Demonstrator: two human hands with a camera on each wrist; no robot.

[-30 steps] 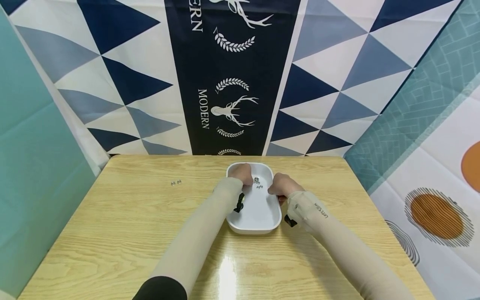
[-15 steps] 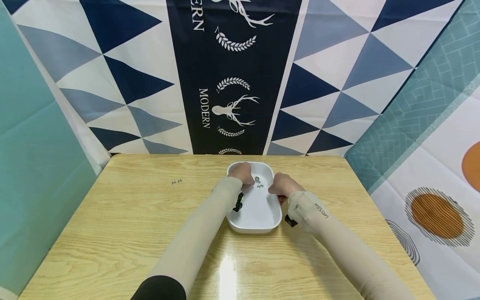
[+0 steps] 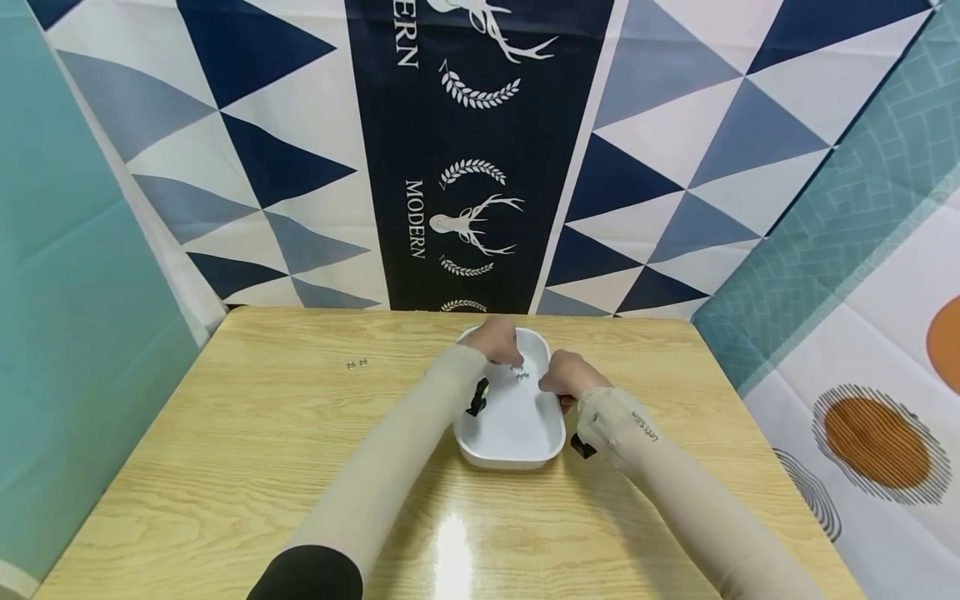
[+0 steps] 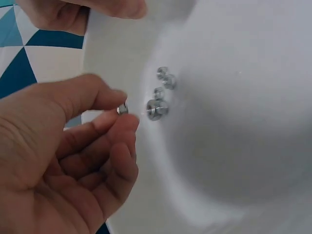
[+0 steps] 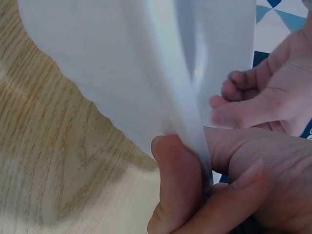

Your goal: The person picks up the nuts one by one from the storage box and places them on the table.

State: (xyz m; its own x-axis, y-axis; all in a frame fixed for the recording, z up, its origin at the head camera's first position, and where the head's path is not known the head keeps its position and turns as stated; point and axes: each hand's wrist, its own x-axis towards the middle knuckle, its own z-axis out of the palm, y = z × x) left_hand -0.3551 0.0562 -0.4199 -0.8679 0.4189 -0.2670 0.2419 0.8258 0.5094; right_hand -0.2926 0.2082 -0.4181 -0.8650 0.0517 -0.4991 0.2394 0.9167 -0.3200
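Note:
Inside the far part of a white plastic tub, my left hand pinches a small metal nut between thumb and fingertip. Several shiny nuts of different sizes lie together on the tub's bottom, just beyond those fingertips in the left wrist view. In the head view the left hand partly covers them. My right hand grips the tub's right rim. The right wrist view shows its fingers curled over the wall.
Two small metal nuts lie on the wooden table left of the tub. A patterned cloth hangs behind the table's far edge. Fabric panels stand at both sides.
My left hand has shifted slightly right over the nuts in the tub, covering some seen before. The right hand stays on the rim. The head view has shifted a little.

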